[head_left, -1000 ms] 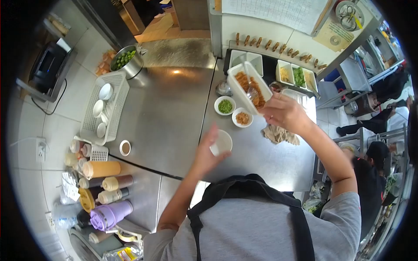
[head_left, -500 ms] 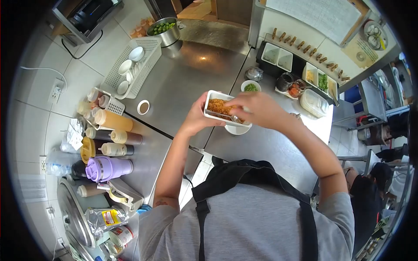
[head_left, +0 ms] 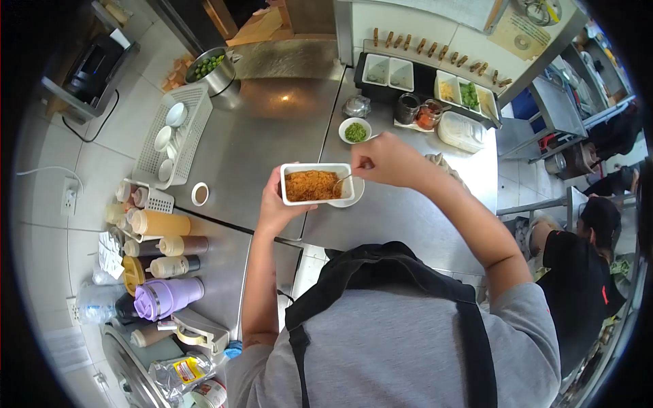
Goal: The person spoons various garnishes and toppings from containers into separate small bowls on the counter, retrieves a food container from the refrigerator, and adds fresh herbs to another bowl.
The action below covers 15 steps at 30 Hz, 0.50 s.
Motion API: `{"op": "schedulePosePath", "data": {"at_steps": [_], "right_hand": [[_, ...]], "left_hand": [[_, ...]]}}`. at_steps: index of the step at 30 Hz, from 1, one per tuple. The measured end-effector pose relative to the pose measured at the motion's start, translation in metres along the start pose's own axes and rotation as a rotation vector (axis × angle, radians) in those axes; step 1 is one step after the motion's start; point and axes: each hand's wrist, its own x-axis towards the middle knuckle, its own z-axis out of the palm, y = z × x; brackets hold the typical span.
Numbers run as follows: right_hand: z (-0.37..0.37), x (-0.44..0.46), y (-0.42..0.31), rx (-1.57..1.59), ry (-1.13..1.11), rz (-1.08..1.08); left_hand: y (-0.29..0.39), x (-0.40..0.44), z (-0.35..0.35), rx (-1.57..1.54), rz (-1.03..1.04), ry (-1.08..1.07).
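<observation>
My left hand [head_left: 275, 209] is wrapped round the left end of a white rectangular container [head_left: 299, 166], holding it above the counter. Coarse orange-brown crumbs [head_left: 306, 185] fill much of it. Over the container's right end, my right hand [head_left: 389, 162] pinches the handle of a metal spoon [head_left: 344, 178], whose lower end dips into the crumbs. Partly hidden beneath the container is a white bowl [head_left: 356, 193]. Just beyond stands a small white bowl of chopped green herbs [head_left: 356, 131].
Sauce bottles [head_left: 160, 223] and a lilac tumbler [head_left: 169, 298] line the left side. A perforated basket [head_left: 194, 132] holds white dishes; a metal pot [head_left: 216, 78] stands behind it. Ingredient tubs [head_left: 468, 95] and a lidded plastic box [head_left: 462, 132] are back right. A person [head_left: 578, 279] is at right.
The container has turned more level, its crumbs now in fuller view. My right hand has shifted up from over the crumbs to the container's right end, and the spoon stands more upright.
</observation>
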Motion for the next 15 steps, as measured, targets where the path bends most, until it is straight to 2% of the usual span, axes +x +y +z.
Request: {"op": "schedulePosePath", "data": {"at_steps": [2,3,5,13,15], "right_hand": [[0.005,-0.008,0.01,-0.232,-0.052,-0.006],[0.009,-0.009,0.013,-0.221,-0.063,-0.024],[0.014,-0.011,0.011,-0.347,0.017,-0.076],[0.035,0.013,-0.019,-0.147,0.245,-0.07],[0.057,0.017,-0.007,-0.153,0.279,-0.167]], "left_hand": [[0.0,0.003,0.002,0.055,-0.01,0.004],[-0.001,0.003,0.002,0.061,-0.019,0.025],[0.001,0.008,0.004,0.029,0.005,-0.016],[-0.003,0.013,-0.002,0.061,-0.016,-0.014],[0.0,0.012,-0.002,0.023,-0.036,0.004]]}}
